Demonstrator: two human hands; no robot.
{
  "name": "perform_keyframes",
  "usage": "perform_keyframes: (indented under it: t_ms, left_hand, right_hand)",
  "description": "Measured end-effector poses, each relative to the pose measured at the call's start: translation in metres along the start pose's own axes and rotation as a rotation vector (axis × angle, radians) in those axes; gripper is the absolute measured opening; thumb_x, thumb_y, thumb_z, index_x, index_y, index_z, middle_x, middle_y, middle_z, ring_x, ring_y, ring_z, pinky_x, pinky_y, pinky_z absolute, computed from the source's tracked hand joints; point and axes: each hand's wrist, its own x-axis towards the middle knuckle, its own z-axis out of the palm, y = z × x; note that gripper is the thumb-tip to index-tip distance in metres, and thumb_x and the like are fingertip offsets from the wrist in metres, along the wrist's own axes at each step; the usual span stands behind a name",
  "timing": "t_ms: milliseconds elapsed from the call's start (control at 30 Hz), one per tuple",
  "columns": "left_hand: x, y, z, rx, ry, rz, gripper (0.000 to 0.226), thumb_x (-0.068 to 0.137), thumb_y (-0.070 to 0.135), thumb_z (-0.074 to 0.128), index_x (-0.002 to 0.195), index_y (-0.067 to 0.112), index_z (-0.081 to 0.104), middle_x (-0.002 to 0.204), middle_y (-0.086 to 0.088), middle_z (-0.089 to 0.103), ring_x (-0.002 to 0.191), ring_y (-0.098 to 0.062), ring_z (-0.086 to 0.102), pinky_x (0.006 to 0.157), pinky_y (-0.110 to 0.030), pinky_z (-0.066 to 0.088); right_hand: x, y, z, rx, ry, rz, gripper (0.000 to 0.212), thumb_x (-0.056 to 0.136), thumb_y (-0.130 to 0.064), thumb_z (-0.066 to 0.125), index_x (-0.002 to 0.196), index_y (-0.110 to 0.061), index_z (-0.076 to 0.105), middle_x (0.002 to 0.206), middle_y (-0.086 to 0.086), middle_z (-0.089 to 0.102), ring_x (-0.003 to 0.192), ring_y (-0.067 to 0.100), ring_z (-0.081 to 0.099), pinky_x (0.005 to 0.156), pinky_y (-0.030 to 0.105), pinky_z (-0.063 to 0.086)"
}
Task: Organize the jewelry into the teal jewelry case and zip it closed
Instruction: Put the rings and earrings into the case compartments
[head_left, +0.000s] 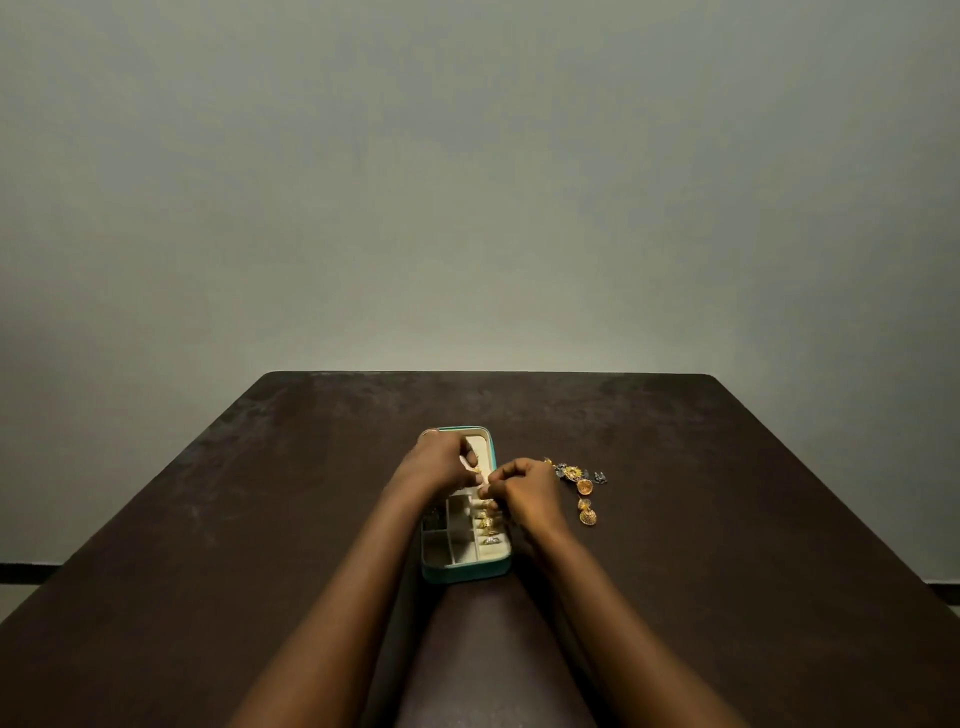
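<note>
The teal jewelry case lies open mid-table, cream lining inside, its lid folded flat away from me. Gold rings sit in the right-hand slots; the near compartments look bare. My left hand rests over the lid half, fingers pinched around a small gold piece. My right hand hovers at the case's right edge, fingers closed at the same small piece. What exactly the fingers hold is too small to tell. Loose gold earrings and dark pieces lie right of the case.
The dark brown table stretches wide on both sides, with its far edge against a plain grey wall. The loose jewelry cluster sits just beyond my right hand.
</note>
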Motion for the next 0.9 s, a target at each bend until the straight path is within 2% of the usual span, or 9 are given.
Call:
perform_keyframes:
  t_ms: [100,200,367,467,533,633,733,800,900]
  left_hand:
    - [0.004,0.024,0.016,-0.036,-0.029,0.072,0.015,0.085,0.011,0.061,0.098,0.01,0.068,0.103,-0.009,0.068,0.092,-0.02,0.06,0.073,-0.025,0.04]
    - [0.007,0.041,0.034,-0.073,-0.013,0.08,0.017,0.087,0.01,0.057,0.1,0.007,0.068,0.105,-0.012,0.069,0.101,-0.025,0.062,0.082,-0.031,0.046]
    - [0.013,0.055,0.058,-0.099,-0.011,0.048,0.018,0.086,0.006,0.057,0.1,0.008,0.068,0.107,-0.015,0.068,0.104,-0.028,0.061,0.079,-0.026,0.045]
    - [0.018,0.057,0.067,-0.13,-0.026,0.005,0.02,0.086,0.003,0.055,0.099,0.007,0.069,0.107,-0.015,0.068,0.102,-0.027,0.062,0.077,-0.024,0.044]
    - [0.021,0.059,0.072,-0.143,-0.031,-0.027,0.023,0.087,0.001,0.051,0.101,0.006,0.069,0.109,-0.016,0.066,0.102,-0.029,0.062,0.082,-0.03,0.048]
    - [0.025,0.061,0.077,-0.149,-0.007,-0.062,0.025,0.087,0.001,0.049,0.102,0.004,0.069,0.11,-0.018,0.065,0.103,-0.031,0.061,0.083,-0.032,0.048]
    - [0.03,0.065,0.08,-0.162,0.046,-0.084,0.022,0.088,0.005,0.051,0.101,0.002,0.069,0.108,-0.019,0.066,0.102,-0.033,0.061,0.082,-0.033,0.047]
    - [0.034,0.067,0.081,-0.18,0.088,-0.099,0.023,0.089,0.005,0.051,0.102,0.002,0.069,0.108,-0.019,0.067,0.102,-0.033,0.062,0.08,-0.033,0.047]
    - [0.041,0.07,0.082,-0.217,0.117,-0.134,0.023,0.09,0.008,0.052,0.103,0.002,0.069,0.109,-0.019,0.066,0.102,-0.033,0.062,0.079,-0.033,0.047]
  right_hand:
    - [0.006,-0.001,-0.017,-0.043,0.052,-0.012,0.027,0.074,0.01,0.057,0.059,-0.012,0.058,0.057,0.003,0.061,0.042,0.009,0.053,0.033,0.013,0.032]
    - [0.016,0.003,-0.037,-0.069,0.135,-0.005,0.026,0.073,0.009,0.056,0.058,-0.013,0.058,0.057,0.005,0.063,0.043,0.011,0.054,0.035,0.015,0.034]
    - [0.027,0.012,-0.071,-0.115,0.291,0.013,0.027,0.069,0.005,0.056,0.054,-0.017,0.059,0.055,0.007,0.063,0.043,0.018,0.053,0.046,0.025,0.039]
    - [0.031,0.016,-0.09,-0.236,0.37,-0.005,0.03,0.072,0.0,0.063,0.052,-0.022,0.059,0.063,0.002,0.067,0.065,0.021,0.065,0.063,0.029,0.05]
    - [0.032,0.018,-0.097,-0.326,0.359,-0.014,0.026,0.074,-0.005,0.066,0.056,-0.024,0.063,0.077,0.004,0.072,0.08,0.022,0.067,0.072,0.028,0.05]
    - [0.033,0.022,-0.1,-0.486,0.296,-0.036,0.008,0.078,-0.016,0.069,0.081,-0.017,0.075,0.092,0.006,0.074,0.089,0.02,0.066,0.071,0.021,0.043]
    - [0.029,0.02,-0.096,-0.564,0.196,-0.066,0.02,0.075,-0.031,0.074,0.085,-0.013,0.074,0.081,0.007,0.072,0.075,0.016,0.066,0.062,0.021,0.045]
    - [0.031,0.022,-0.091,-0.676,0.162,-0.079,0.027,0.072,-0.037,0.076,0.086,-0.014,0.073,0.085,0.009,0.072,0.082,0.02,0.067,0.067,0.025,0.047]
    - [0.031,0.024,-0.085,-0.831,0.178,-0.11,0.024,0.079,-0.031,0.066,0.093,-0.012,0.071,0.098,0.013,0.071,0.097,0.029,0.064,0.076,0.028,0.048]
